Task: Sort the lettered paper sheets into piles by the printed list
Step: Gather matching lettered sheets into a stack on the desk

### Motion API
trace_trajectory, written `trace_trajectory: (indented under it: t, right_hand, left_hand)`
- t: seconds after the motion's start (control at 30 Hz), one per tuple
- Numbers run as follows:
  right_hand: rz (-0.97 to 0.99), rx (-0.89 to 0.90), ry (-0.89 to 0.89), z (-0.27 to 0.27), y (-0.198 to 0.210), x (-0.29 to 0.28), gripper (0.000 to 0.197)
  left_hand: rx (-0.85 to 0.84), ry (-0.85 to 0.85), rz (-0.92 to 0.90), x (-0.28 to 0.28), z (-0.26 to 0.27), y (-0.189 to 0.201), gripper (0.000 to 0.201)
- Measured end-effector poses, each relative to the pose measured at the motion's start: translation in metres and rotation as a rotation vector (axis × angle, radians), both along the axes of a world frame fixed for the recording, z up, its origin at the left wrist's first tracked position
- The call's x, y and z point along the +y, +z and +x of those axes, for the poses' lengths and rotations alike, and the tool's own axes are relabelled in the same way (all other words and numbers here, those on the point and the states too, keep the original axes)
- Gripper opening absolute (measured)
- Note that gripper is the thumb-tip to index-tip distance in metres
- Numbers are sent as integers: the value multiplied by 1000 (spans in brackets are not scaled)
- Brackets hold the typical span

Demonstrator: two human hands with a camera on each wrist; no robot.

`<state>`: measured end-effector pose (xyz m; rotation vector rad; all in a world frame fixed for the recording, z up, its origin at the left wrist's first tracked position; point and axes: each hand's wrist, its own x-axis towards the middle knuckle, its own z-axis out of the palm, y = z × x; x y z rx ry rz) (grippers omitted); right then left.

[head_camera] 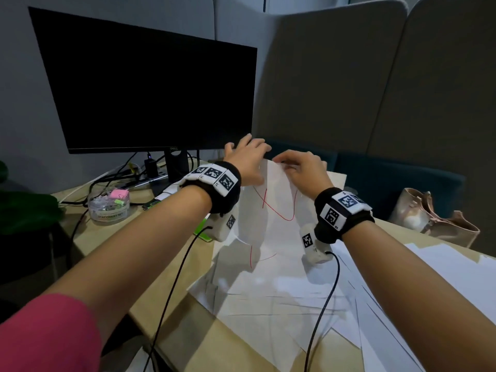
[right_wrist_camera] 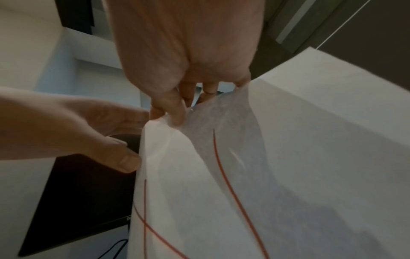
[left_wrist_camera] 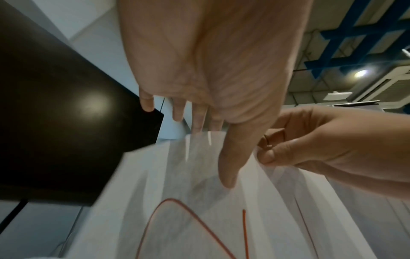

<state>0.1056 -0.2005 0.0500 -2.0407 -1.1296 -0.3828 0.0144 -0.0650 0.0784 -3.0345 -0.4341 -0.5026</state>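
Note:
Several white sheets (head_camera: 279, 189) with red pen strokes stand lifted off the table (head_camera: 112, 237), their top edges raised between my hands. My right hand (head_camera: 300, 167) pinches the top edge of one sheet (right_wrist_camera: 266, 157) between thumb and forefinger. My left hand (head_camera: 247, 157) is beside it with fingers straight and spread behind the sheets, and its thumb (left_wrist_camera: 226, 175) rests on the front of a sheet (left_wrist_camera: 177, 175). More white sheets (head_camera: 268, 296) lie fanned on the table below. I cannot read any whole letter.
A black monitor (head_camera: 150, 87) stands just behind my left hand. A clear stationery tub (head_camera: 108, 205) and cables sit at the left, a beige bag (head_camera: 429, 216) at the right. Another spread of paper (head_camera: 442, 267) covers the table's right side. Grey partitions close the back.

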Motion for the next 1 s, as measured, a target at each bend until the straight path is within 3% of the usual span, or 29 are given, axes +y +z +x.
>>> trace_trajectory:
  t: [0.07,0.17,0.27,0.33,0.4,0.47,0.53,0.63,0.7,0.77,0.87,1.0]
  right_hand:
    - [-6,-81,-9,-1,4,1,30]
    - [37,-164,-64,-2,7,1,25]
    - [144,-308,-271,1,6,1,27]
    - [155,-320,-493,3,6,0,48]
    - [183,-199,-636,5,5,-3,69]
    - [213,75,-632,9,1,-8,81]
    - [257,514,-437,12,-3,-15,87]
    - [301,1111,-15,9,-10,-22,72]
    - [299,1201,98,10,-14,-23,51]
    - [253,1185,94,15,-18,-20,38]
    - [154,1224,62,19,-27,-16,51]
    - [59,1307,-47,19,-50,-8,76]
  left_hand:
    - [18,-9,46,0,0,8,57]
    - [39,-16,135,-2,-3,17,7]
    - [-21,-31,54,-1,-9,22,11]
    - [-101,-14,-36,4,-13,25,8]
    - [-211,11,-167,12,-15,25,10]
    - [-372,20,-336,19,-17,24,17]
    - [-534,28,-481,25,-17,21,18]
    - [-595,32,-731,31,-13,8,7]
    - [-593,4,-947,33,-9,-6,11]
    - [-604,6,-1120,39,-4,-21,17]
    - [-500,63,-1254,51,2,-42,13]
    - [-354,191,-1292,59,0,-63,17]
